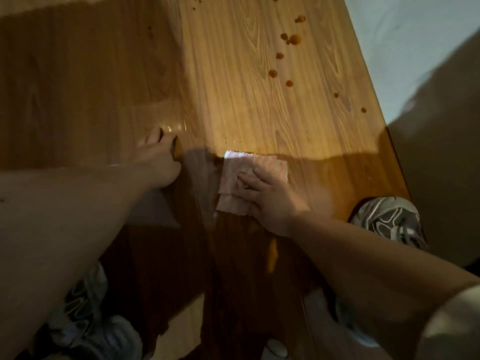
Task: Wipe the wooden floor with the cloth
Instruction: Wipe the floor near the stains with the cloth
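Note:
A folded pink-and-white cloth [241,175] lies flat on the wooden floor [233,87] near the middle of the view. My right hand [270,201] presses down on the cloth's lower right part, fingers spread over it. My left hand [161,162] rests on the floor to the left of the cloth, fingers apart, holding nothing. Several brown drops [293,38] dot the lit boards farther away, up and to the right of the cloth. The near floor lies in shadow.
A white wall or skirting [405,48] borders the floor on the right. A grey patterned shoe [389,219] stands at the right, another shoe [85,320] at the bottom left. A dark shadowed shape [441,152] fills the right edge.

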A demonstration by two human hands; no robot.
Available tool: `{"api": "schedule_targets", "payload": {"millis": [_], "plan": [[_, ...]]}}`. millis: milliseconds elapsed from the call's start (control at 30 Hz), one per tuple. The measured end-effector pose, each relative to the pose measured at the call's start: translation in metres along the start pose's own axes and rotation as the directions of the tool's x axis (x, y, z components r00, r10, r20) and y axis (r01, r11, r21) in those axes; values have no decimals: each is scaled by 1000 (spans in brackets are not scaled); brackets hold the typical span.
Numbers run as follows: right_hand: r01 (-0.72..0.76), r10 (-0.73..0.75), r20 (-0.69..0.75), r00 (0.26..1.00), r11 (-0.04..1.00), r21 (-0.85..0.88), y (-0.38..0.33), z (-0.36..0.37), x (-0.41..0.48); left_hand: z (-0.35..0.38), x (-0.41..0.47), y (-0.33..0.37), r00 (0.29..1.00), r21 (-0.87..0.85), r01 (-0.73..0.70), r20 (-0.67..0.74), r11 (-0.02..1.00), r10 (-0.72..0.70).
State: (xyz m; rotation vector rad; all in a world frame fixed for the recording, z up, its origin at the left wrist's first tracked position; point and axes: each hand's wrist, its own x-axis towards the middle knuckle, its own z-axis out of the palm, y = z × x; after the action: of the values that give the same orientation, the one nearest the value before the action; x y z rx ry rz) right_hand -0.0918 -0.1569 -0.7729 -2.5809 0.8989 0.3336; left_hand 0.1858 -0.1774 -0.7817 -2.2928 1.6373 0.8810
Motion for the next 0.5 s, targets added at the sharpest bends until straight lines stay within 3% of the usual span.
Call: {"api": "schedule_targets", "payload": {"millis": [33, 100, 133, 200, 233, 267, 300, 333, 367, 400, 433, 467, 500], "plan": [[-46, 46, -56, 997, 999, -2, 16, -3, -5, 1, 1, 0, 1000, 23, -22, -5, 999, 22], [-356, 362, -108, 926, 932, 69, 57, -13, -11, -2, 9, 2, 997, 29, -31, -73, 999, 33], [-563, 573, -102, 813, 819, 113, 82, -18, -14, -3, 14, 4, 993, 7, -27, -118, 1000, 28], [-848, 890, 11, 457, 432, 306, 123, -32, -16, -6, 21, 10, 979, -38, -41, -199, 998, 33], [-873, 944, 127, 306, 225, 433, 140, -40, -16, -7, 27, 14, 973, -47, -53, -227, 998, 41], [-843, 948, 237, 214, 56, 535, 148, -47, -13, -8, 32, 17, 969, -42, -59, -242, 997, 47], [-810, 936, 300, 184, -29, 586, 147, -55, -9, -7, 37, 21, 968, -40, -60, -245, 997, 49], [-818, 932, 290, 215, 10, 574, 143, -57, -4, -8, 39, 22, 971, -44, -53, -236, 998, 42], [-844, 928, 207, 309, 167, 509, 134, -56, 4, -6, 40, 24, 976, -57, -42, -217, 997, 29], [-827, 883, 106, 458, 379, 416, 126, -56, 11, -3, 45, 32, 977, -83, -34, -214, 996, 15], [-716, 761, 19, 648, 601, 355, 102, -47, 20, -1, 42, 29, 977, -85, -18, -213, 996, 0], [-545, 583, -44, 811, 781, 306, 80, -39, 24, 2, 41, 31, 975, -94, -8, -222, 996, -13], [-375, 395, -35, 918, 892, 251, 63, -32, 30, 5, 41, 33, 972, -108, 0, -233, 994, -25]]}}
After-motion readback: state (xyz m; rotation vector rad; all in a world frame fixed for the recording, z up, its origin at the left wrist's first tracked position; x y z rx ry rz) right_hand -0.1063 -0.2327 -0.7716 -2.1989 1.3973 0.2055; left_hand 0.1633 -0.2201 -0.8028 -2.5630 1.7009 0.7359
